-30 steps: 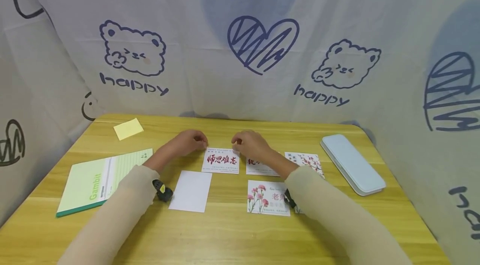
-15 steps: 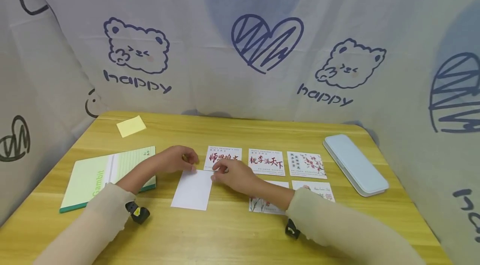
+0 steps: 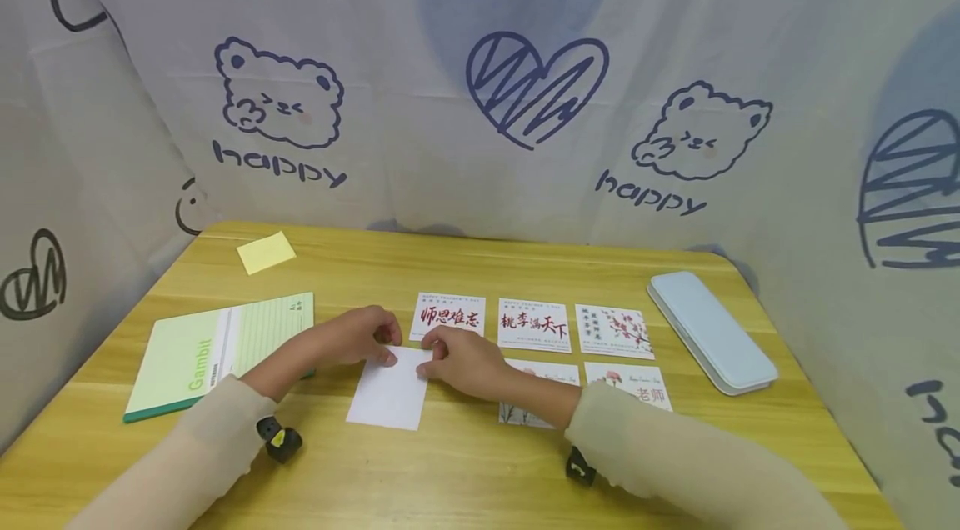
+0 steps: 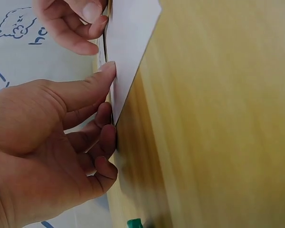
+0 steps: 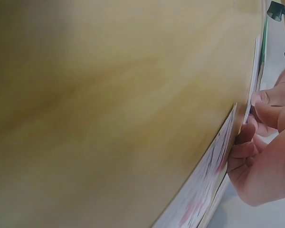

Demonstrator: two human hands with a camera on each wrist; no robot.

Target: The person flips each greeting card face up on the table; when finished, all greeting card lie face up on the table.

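Observation:
A blank white card lies near the middle of the wooden table, its short far side toward the hands. My left hand pinches its far left corner, and in the left wrist view the thumb is over the white face with the fingers curled behind. At the far right corner, my right hand pinches the card between thumb and fingers. Just behind is a printed card with red characters. Under the right forearm, a flower card is partly hidden.
Two more printed cards, one with red characters and one with blossoms, continue the back row. Another flower card is in front. A pale blue case lies right, a green notebook left, a yellow sticky note behind it.
Both hands have moved from the back row of cards to the blank white card and taken hold of its far corners. The card has shifted slightly toward me.

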